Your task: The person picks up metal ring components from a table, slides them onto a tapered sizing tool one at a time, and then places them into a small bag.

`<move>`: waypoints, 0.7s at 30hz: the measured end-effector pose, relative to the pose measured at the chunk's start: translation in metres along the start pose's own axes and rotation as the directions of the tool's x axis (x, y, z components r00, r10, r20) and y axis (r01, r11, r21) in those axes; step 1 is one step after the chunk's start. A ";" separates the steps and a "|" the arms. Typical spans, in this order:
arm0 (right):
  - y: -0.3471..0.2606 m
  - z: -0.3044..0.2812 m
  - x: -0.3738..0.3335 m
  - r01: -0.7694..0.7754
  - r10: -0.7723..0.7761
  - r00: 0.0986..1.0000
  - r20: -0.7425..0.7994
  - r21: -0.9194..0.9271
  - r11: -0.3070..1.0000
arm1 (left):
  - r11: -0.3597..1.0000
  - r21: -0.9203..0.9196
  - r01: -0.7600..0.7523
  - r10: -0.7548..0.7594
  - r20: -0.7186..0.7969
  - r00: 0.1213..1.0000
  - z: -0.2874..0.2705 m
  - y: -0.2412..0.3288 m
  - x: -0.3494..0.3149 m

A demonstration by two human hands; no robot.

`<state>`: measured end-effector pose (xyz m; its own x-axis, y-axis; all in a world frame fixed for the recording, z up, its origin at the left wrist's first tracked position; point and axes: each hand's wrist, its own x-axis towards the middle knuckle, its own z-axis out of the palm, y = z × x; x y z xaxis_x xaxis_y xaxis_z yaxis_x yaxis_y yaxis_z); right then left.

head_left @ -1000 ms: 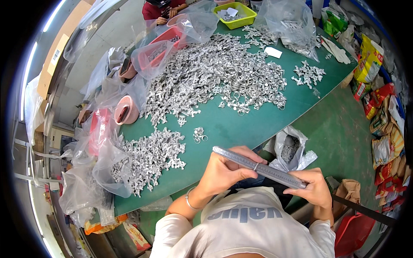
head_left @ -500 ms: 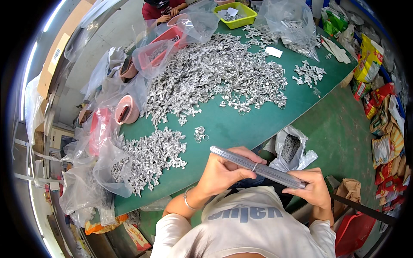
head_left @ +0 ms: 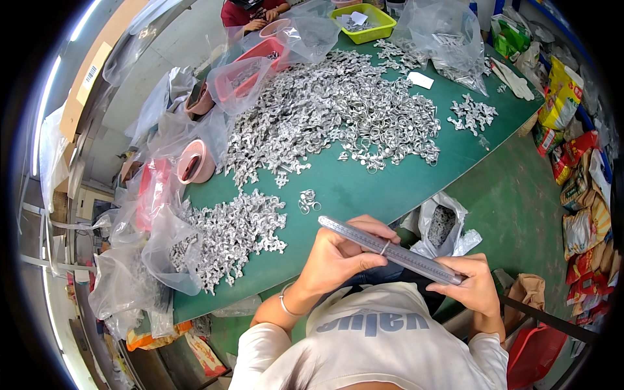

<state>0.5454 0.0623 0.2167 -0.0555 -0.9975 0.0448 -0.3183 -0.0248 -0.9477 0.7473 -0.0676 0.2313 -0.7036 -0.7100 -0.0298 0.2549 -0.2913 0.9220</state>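
Note:
A grey tapered ring mandrel [head_left: 419, 263] with fine scale marks lies slantwise between my hands, in front of my chest. A thin silver ring [head_left: 385, 248] sits around it near its middle. My left hand [head_left: 341, 260] is closed around the mandrel's left part, thumb and fingertips right beside the ring; whether they touch it I cannot tell. My right hand [head_left: 474, 283] grips the lower right end. On the green table [head_left: 351, 192] just beyond my left hand lies a small cluster of loose rings [head_left: 309, 201].
Large heaps of small silver castings [head_left: 292, 123] and rings [head_left: 390, 130] cover the table, with a smaller heap [head_left: 234, 227] nearer left. Pink tubs [head_left: 198, 162] and plastic bags line the left edge. A yellow-green basket [head_left: 364, 29] stands far off, near another person [head_left: 253, 16].
The view has shifted slightly, so the table's contents appear a little further right. Both hands keep the same hold on the mandrel, and the ring stays at about the same spot on it.

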 end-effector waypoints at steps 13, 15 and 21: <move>-0.001 0.003 0.002 0.016 -0.016 1.000 0.010 0.018 1.000 | 0.996 0.002 -0.087 0.087 -0.059 0.994 0.000 -0.005 -0.003; 0.000 0.003 0.001 0.013 -0.013 1.000 0.017 0.001 1.000 | 0.995 0.025 -0.101 0.102 -0.017 0.995 -0.003 -0.005 -0.005; 0.003 0.006 0.000 0.023 -0.023 1.000 0.002 -0.005 1.000 | 0.994 0.051 -0.101 0.101 0.003 0.995 -0.005 -0.005 -0.010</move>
<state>0.5498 0.0616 0.2117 -0.0463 -0.9967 0.0663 -0.3238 -0.0478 -0.9449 0.7561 -0.0624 0.2255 -0.6764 -0.7337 0.0646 0.2904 -0.1851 0.9388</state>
